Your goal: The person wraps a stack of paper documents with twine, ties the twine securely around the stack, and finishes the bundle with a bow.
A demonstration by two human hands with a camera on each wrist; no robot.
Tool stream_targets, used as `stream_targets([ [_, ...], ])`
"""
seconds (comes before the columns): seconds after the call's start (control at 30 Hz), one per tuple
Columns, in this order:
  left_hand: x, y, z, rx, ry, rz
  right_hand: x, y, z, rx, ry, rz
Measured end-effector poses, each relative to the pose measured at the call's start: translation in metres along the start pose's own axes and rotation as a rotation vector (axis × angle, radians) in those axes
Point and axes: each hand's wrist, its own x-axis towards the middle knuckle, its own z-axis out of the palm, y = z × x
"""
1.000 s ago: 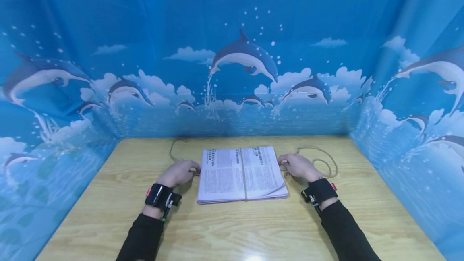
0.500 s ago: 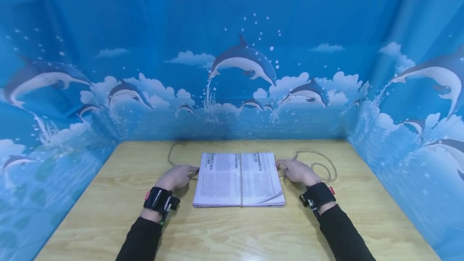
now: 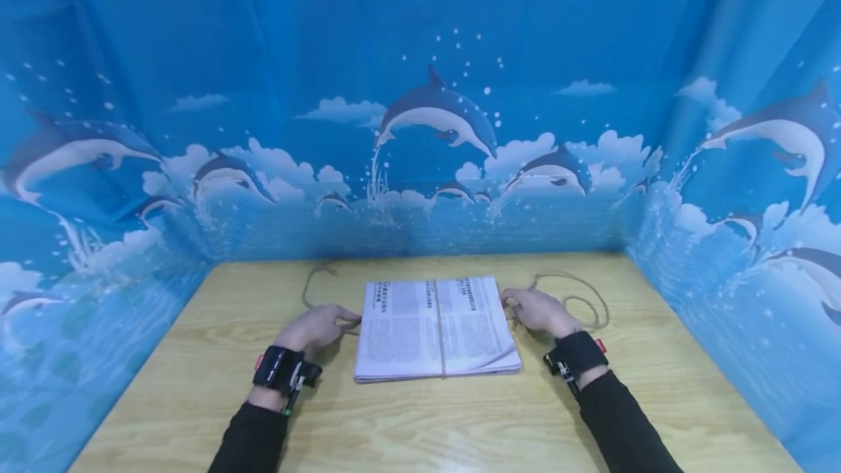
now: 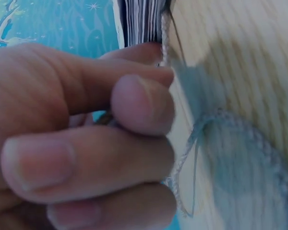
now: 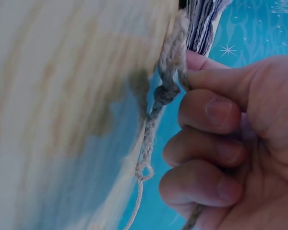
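Observation:
A folded newspaper stack (image 3: 401, 345) lies on the table, with twine (image 3: 439, 320) running across its top from back to front. At its left side is my left hand (image 3: 317, 327), index finger extended to the edge and the other fingers curled; a bit of twine (image 4: 104, 118) shows between them. My right hand (image 3: 537, 311) is at the opposite side, its fingertips close to the paper edges (image 5: 201, 26). Twine (image 5: 194, 218) comes out from under its curled fingers. Beside these fingers, a knotted piece of twine (image 5: 165, 91) runs along the tabletop.
Loose twine (image 3: 305, 287) trails behind the left hand, and a looped length of twine (image 3: 594, 298) lies right of the right hand. The wood-grain table (image 3: 420, 429) is bordered by a blue dolphin-print curtain (image 3: 276, 79) at the back and both sides.
My left index finger has straightened toward the stack's edge. The right hand is nearly still. The head view has shifted slightly, and the stack stays between the hands.

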Motion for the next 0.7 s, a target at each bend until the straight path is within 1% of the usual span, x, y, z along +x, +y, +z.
stream_targets([
  [0.1,0.001,0.001,0.001,0.03,0.017,0.011,-0.001,0.0,0.001,-0.013,0.011,-0.01],
  [0.3,0.009,0.004,0.004,0.116,0.093,0.042,0.0,-0.001,0.001,-0.01,0.005,-0.006],
  [0.33,0.01,0.004,0.004,0.114,0.099,0.039,0.0,-0.001,0.001,-0.012,0.006,-0.001],
  [0.43,0.011,0.002,0.004,0.111,0.09,0.034,0.001,0.0,0.0,-0.022,0.02,0.008],
  [0.53,0.011,0.0,0.003,0.085,0.064,0.039,0.0,0.002,-0.002,-0.027,0.028,-0.003],
  [0.63,0.01,-0.002,0.0,0.071,0.052,0.068,0.0,0.006,-0.004,-0.004,0.016,-0.044],
  [0.7,0.009,-0.004,-0.003,0.068,0.064,0.084,0.0,0.011,-0.008,0.033,0.006,-0.087],
])
